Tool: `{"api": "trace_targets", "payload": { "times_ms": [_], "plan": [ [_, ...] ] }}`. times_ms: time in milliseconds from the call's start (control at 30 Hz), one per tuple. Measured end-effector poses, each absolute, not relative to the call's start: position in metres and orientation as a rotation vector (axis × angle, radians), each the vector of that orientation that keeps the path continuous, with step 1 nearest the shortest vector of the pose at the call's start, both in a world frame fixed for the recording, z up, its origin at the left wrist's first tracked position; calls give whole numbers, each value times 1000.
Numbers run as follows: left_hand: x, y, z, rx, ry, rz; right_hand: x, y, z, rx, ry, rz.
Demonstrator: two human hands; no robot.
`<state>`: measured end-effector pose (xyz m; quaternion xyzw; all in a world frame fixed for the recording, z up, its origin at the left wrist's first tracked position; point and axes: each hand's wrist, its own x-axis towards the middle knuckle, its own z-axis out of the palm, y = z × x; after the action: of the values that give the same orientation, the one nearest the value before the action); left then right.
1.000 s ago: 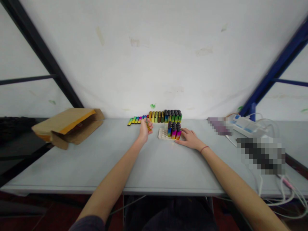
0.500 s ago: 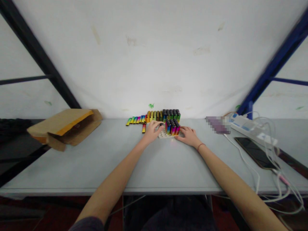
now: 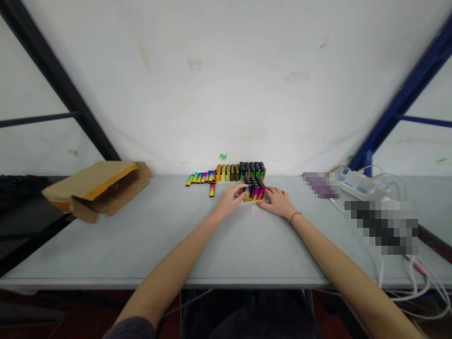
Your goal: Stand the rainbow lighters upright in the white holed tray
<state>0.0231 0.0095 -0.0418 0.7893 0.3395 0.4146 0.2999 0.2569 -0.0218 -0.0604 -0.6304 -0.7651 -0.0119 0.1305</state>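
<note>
Several colourful cylinders with black tops (image 3: 257, 190) stand upright in a pale holder (image 3: 251, 202) near the middle of the table. My left hand (image 3: 231, 198) is at the holder's left side, its fingers closed on a black-topped cylinder (image 3: 245, 189) beside the standing group. On the right, my right hand (image 3: 277, 200) rests with fingers spread, thumb and fingertips against the holder's edge. Behind stand more black-topped cylinders (image 3: 252, 170) and a block of yellow and orange ones (image 3: 228, 172). Others lie flat in a row (image 3: 201, 177), with a single one (image 3: 212, 189) in front of them.
An open cardboard box (image 3: 95, 186) lies on the left of the grey table (image 3: 148, 245). To the right are a purple blurred item (image 3: 321, 184), a power strip (image 3: 363, 188), a blurred dark object (image 3: 381, 226) and white cables (image 3: 429, 282). A wall rises behind.
My left hand has moved right, bringing the black-topped cylinder against the standing group and covering the holder's left part. My right hand has stayed at the holder's right edge.
</note>
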Motion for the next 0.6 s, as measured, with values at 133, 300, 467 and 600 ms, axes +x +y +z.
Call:
{"api": "trace_targets", "payload": {
  "times_ms": [133,300,467,600],
  "plan": [
    [27,8,-41,2150,911,1127,260,-15,-59,-1831,-2265,-39],
    [36,5,-42,2257,897,1110,268,-7,-57,-1765,-2296,34],
    [38,7,-43,2329,927,1121,266,3,-56,-1738,-2315,95],
    [36,10,-45,2375,987,1137,261,12,-56,-1744,-2285,137]
  ]
}}
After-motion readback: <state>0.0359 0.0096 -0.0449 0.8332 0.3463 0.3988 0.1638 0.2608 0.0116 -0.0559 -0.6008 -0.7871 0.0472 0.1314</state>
